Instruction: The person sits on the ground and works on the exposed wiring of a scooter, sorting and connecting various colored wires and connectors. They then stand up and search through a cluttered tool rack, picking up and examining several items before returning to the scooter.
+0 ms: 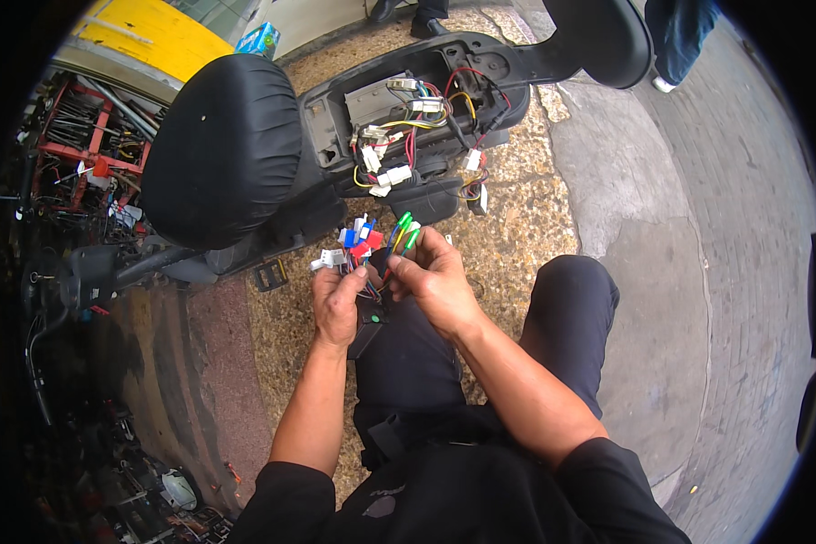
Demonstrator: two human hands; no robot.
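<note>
My left hand (337,304) is closed around a bundle of thin wires with white, blue and red plug connectors (361,238) fanned out above the fingers. Beside it, my right hand (440,286) pinches a few wires with green-sleeved ends (409,238) from the same bundle. Under the hands, over my thigh, sits a dark box (369,331) with a green dot, partly covered by the hands and wires. Just beyond, an electric scooter's open compartment (358,104) holds loose coloured wires, and several white connectors (393,176) hang over its near edge.
The scooter's black padded seat (227,150) lies at the left, with a black backrest (598,41) at the far right. A red rack (95,136) of tools and parts stands far left. Another person's leg (684,41) shows at the upper right, above grey paving (725,272).
</note>
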